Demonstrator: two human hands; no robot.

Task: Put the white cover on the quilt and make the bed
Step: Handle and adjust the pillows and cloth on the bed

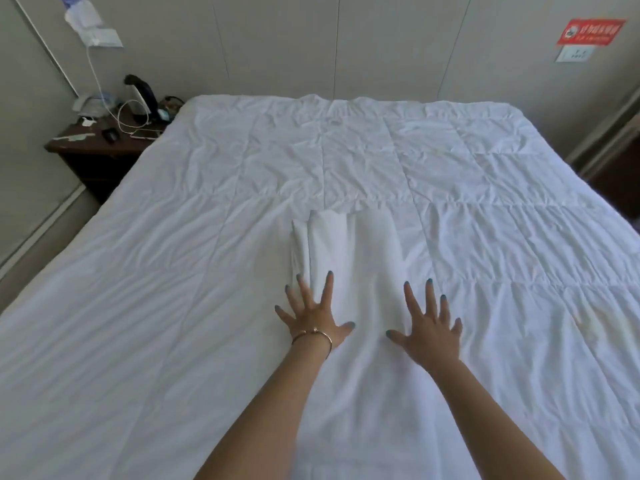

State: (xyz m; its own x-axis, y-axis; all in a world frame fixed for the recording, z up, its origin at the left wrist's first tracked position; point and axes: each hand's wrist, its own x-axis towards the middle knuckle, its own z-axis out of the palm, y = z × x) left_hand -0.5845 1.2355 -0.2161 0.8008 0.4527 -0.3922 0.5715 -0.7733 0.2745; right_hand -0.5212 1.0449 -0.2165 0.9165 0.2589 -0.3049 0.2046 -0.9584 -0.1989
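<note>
Currently, the quilt [346,161] lies spread flat across the whole bed, its stitched squares visible and its surface creased. The folded white cover [343,247] rests on top of the quilt, near the middle and toward the near edge, as a long narrow stack with layered folds showing along its left side.

Left hand [313,313]: palm down, fingers splayed wide, pressed flat on the near left corner of the folded cover. A thin bracelet [311,336] circles the wrist.

Right hand [429,327]: palm down, fingers splayed wide, resting flat on white fabric just right of the cover's near end. Whether it touches the cover or only the quilt cannot be determined. Neither hand grips or pinches any fabric.

Surroundings: a dark wooden nightstand [93,157] stands at the far left corner of the bed, carrying a phone [147,134], a white cable [128,116] and small cluttered items. A red sign [590,32] is fixed to the wall at the upper right, above a wall socket [575,54].
</note>
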